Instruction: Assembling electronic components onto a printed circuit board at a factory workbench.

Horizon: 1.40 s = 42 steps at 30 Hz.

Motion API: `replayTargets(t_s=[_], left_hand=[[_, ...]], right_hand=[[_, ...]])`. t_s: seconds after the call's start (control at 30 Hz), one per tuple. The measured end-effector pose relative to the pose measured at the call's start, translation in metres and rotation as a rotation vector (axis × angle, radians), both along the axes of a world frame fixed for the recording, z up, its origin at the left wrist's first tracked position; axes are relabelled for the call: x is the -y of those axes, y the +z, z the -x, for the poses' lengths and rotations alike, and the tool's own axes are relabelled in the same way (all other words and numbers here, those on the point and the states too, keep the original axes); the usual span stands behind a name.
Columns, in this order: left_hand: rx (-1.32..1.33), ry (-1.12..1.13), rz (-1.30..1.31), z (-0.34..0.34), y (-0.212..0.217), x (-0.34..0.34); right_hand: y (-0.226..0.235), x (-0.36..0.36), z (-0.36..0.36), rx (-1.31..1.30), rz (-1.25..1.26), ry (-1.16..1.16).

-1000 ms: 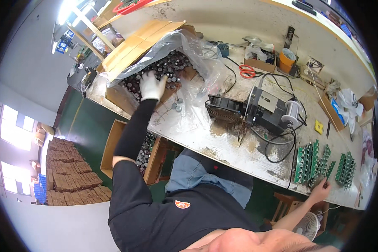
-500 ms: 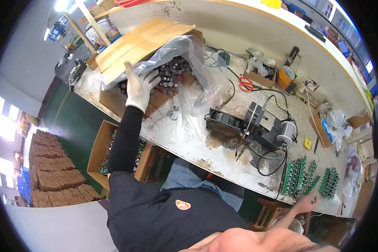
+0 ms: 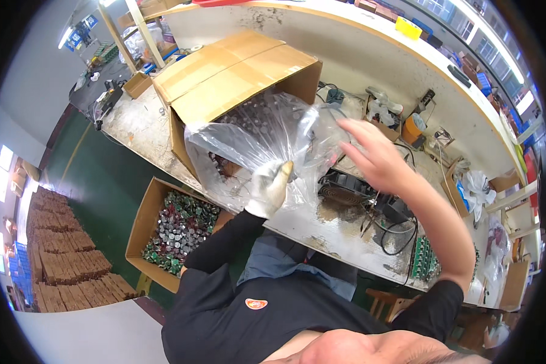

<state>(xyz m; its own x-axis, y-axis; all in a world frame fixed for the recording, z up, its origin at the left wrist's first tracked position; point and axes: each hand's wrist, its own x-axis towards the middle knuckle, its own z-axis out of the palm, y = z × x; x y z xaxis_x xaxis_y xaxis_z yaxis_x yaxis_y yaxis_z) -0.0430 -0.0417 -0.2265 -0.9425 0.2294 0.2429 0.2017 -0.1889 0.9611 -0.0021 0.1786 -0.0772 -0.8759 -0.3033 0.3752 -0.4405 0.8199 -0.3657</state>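
My left hand (image 3: 269, 189), in a white glove, is closed on the gathered mouth of a clear plastic bag (image 3: 230, 141). The bag comes out of a large cardboard box (image 3: 224, 70) lying with its opening toward me. Through the film, small dark round parts show inside, hazy under the plastic. Just right of the bag is my bare right hand (image 3: 379, 159), fingers stretched out and apart; whether its fingertips touch the film I cannot tell.
A black fan unit (image 3: 349, 189) stands on the bench beneath my right hand. Green circuit boards (image 3: 426, 258) lie at the right, partly behind my forearm. Below the bench's left edge, an open carton (image 3: 141, 233) holds many small parts. An orange cup (image 3: 414, 126) stands at the back.
My left hand has moved right from the loose parts and gathered the bag, which now covers them. My right hand has come from the circuit boards up to the bag.
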Motion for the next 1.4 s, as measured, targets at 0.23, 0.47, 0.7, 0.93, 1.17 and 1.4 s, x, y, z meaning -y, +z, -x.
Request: replayTargets(t_s=[0.23,0.47,0.7,0.93,1.17,1.4], left_hand=[[0.086,-0.066,-0.065,-0.031,-0.044,0.020],[-0.029,-0.002,0.057,-0.043,-0.048,0.016],[-0.181,-0.361,0.039,-0.032,0.005,-0.050],[-0.202,-0.167,0.358,0.023,-0.006,-0.023],[-0.319,-0.235,0.710,0.040,-0.007,-0.044],[-0.514,-0.340,0.991,0.042,-0.050,-0.057]], right_hand=[[-0.070,0.116,0.191,0.513,-0.263,-0.252],[-0.128,0.150,0.270,0.612,-0.062,-0.419],[-0.163,0.007,0.345,-0.175,0.126,-0.097],[-0.031,0.090,0.192,0.229,-0.223,0.095],[-0.092,0.127,0.222,0.279,0.234,0.036],[-0.180,0.198,0.289,0.163,0.290,0.159]])
